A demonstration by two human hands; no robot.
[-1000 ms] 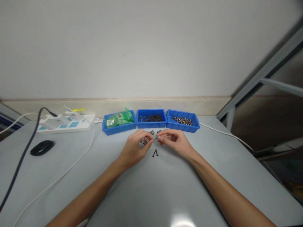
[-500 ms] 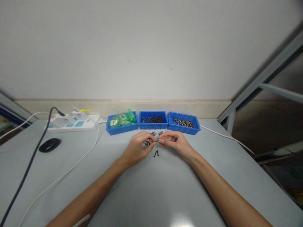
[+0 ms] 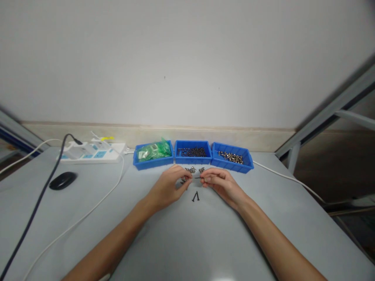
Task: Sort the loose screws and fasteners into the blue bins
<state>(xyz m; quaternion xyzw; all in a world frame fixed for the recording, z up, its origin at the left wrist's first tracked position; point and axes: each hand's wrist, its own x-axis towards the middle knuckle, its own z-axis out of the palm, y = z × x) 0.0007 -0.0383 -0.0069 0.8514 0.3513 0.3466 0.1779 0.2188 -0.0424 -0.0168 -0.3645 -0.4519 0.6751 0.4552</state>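
Observation:
Thumb and fingertips of my right hand [image 3: 224, 185] pinch a dark screw [image 3: 197, 178], its shaft pointing left. My left hand [image 3: 166, 187] is closed in a pinch just left of the shaft, a small gap away; what it holds, if anything, is too small to make out. Two dark screws [image 3: 195, 197] lie on the table below the hands, forming a narrow upside-down V. Beyond the fingers are small shiny metal pieces [image 3: 191, 169] and another little group of metal pieces [image 3: 202, 170]. More dark and shiny pieces [image 3: 183, 180] show behind my left fingers, partly hidden.
Along the wall stand a blue bin [image 3: 154, 162] with a green plastic bag, a blue bin [image 3: 193, 160] of dark screws and a blue bin [image 3: 233, 166] of shiny metal fasteners. At left are a power strip [image 3: 109, 156], a black mouse [image 3: 63, 180] and cables.
My hands have drawn slightly apart; the screw, earlier between both hands' fingertips, now sticks out from my right hand alone. The whole view has shifted a little.

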